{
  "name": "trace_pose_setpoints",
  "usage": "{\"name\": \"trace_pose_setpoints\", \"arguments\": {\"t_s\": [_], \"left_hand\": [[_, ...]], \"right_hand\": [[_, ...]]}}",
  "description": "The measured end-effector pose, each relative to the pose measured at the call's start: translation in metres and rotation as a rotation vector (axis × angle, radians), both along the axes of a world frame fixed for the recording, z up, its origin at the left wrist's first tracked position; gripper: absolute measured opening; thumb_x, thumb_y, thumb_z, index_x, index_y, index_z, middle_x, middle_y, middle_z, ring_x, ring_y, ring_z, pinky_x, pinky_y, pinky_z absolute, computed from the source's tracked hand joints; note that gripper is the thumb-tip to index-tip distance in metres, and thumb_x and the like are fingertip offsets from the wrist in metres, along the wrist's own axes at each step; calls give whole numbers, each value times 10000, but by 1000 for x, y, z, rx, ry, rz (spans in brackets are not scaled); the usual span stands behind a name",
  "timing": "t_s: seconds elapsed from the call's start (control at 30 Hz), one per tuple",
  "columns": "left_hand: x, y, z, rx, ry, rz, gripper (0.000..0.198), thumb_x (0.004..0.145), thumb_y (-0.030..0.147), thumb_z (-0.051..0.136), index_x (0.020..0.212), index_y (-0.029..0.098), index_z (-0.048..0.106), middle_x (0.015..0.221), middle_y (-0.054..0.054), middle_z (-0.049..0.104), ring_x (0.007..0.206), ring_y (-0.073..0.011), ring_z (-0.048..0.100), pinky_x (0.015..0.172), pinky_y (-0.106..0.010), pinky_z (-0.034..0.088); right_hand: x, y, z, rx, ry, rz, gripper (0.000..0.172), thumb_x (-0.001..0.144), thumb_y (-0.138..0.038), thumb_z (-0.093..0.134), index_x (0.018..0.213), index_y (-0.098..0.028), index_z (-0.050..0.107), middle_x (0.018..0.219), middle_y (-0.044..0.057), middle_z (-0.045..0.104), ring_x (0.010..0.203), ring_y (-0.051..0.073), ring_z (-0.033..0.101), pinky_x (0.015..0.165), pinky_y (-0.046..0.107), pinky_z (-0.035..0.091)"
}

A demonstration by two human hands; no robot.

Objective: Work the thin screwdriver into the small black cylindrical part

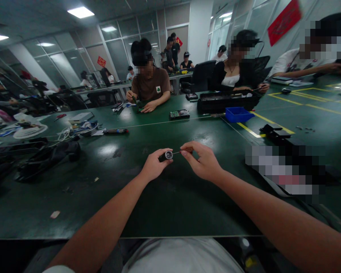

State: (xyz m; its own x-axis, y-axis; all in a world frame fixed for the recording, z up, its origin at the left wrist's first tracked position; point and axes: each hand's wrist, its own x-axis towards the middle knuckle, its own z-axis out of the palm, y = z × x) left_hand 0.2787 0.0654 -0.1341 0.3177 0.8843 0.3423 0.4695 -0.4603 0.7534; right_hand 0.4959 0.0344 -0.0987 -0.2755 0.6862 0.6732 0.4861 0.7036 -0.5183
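Observation:
My left hand point(155, 165) is closed around a small dark cylindrical part point(168, 155), whose round, silver-rimmed end faces me. In my right hand point(203, 161), fingers pinched, is a small screwdriver point(176, 152) with a thin metal shaft and a reddish handle mostly hidden by the fingers. Its shaft points left, and the tip is at the rim of the part; whether it touches cannot be made out. Both hands are just above the green table point(170, 212).
Dark plastic housings point(49, 161) lie at left, near a pen-like tool point(115, 131). A hard drive point(179, 114), blue bin point(238, 114) and long black casing point(229, 101) stand ahead. Black parts point(301, 159) lie at right. Co-workers sit across the table.

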Motion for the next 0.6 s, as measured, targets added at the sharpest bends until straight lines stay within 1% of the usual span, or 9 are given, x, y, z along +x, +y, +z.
{"name": "trace_pose_setpoints", "arguments": {"t_s": [0.07,0.13,0.2,0.27,0.4,0.47,0.6], "left_hand": [[0,0,-1,0,0,-4,384,815,189,728,1192,243,675,1214,-44,676,1174,-216,596,1091,-402,412],[0,1,-3,-1,-2,-20,387,818,203,729,1198,246,672,1205,-43,677,1165,-215,599,1085,-403,417],[0,0,-4,2,0,-42,390,821,213,730,1204,250,669,1201,-43,678,1157,-213,601,1078,-399,421],[1,0,-4,13,4,-56,388,821,210,731,1201,255,670,1197,-40,679,1148,-208,605,1071,-389,426],[1,-1,0,6,22,-26,388,821,203,727,1201,256,669,1207,-41,675,1160,-217,600,1076,-397,423],[2,-2,2,1,31,-6,393,821,207,728,1206,256,666,1215,-44,672,1169,-225,597,1082,-407,418],[1,-3,3,30,48,-6,395,824,210,728,1210,264,664,1211,-39,673,1157,-223,598,1073,-406,418]], "right_hand": [[0,-1,1,-8,-26,9,97,929,-232,543,980,-219,625,888,42,683,794,184,642,728,327,500],[-1,-2,2,-35,-33,-14,98,938,-282,547,953,-223,625,821,25,674,727,176,627,676,312,482],[-2,-2,2,-56,-20,-57,167,960,-346,531,911,-225,634,735,6,657,640,160,601,613,296,450],[-3,-3,1,-64,2,-92,218,980,-364,497,900,-226,645,700,0,654,588,149,580,585,293,429],[-4,-2,-3,-118,117,-139,176,947,-317,536,1062,-219,626,778,20,687,642,167,616,589,297,444],[-5,0,-4,-172,211,-141,173,927,-331,566,1041,-217,630,812,32,696,695,181,638,602,302,461],[-5,9,-6,-317,444,-70,211,927,-395,559,937,-204,648,803,38,691,731,184,646,680,334,513]]}}
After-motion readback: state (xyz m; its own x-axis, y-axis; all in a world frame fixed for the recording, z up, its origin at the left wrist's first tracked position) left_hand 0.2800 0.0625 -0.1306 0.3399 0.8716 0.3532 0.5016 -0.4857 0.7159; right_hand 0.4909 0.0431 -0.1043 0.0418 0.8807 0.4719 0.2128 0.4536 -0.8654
